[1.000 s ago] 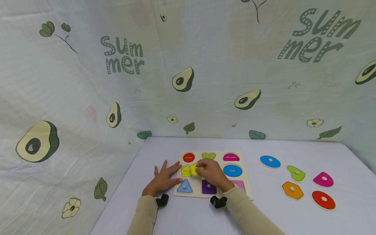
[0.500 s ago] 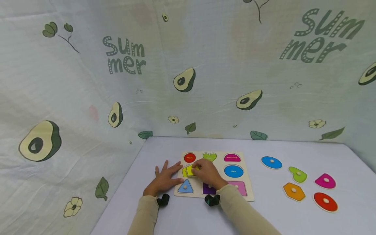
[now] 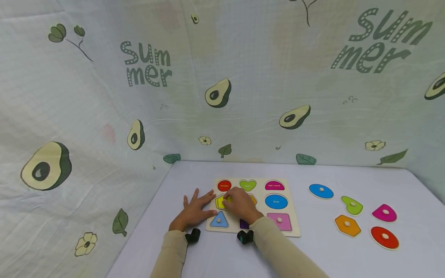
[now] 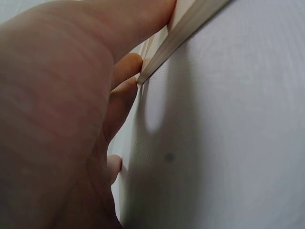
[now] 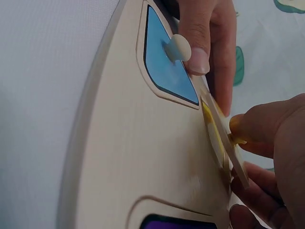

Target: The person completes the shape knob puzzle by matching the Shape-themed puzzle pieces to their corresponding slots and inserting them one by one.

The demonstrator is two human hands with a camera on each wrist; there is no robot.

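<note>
While my right hand pinches one yellow pentagon piece by its knob, tilted over the puzzle board at its left-middle slot, my left hand lies flat, fingers spread, against the board's left edge. Right of the board I count five loose pieces.

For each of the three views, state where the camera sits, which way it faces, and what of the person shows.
Head: worn high, faces forward and down at the puzzle board; both forearms and hands show.
Left wrist: low, along the left hand at the board's edge.
Right wrist: low, across the board to the right hand pinching the yellow piece.
Shared: the board.
</note>
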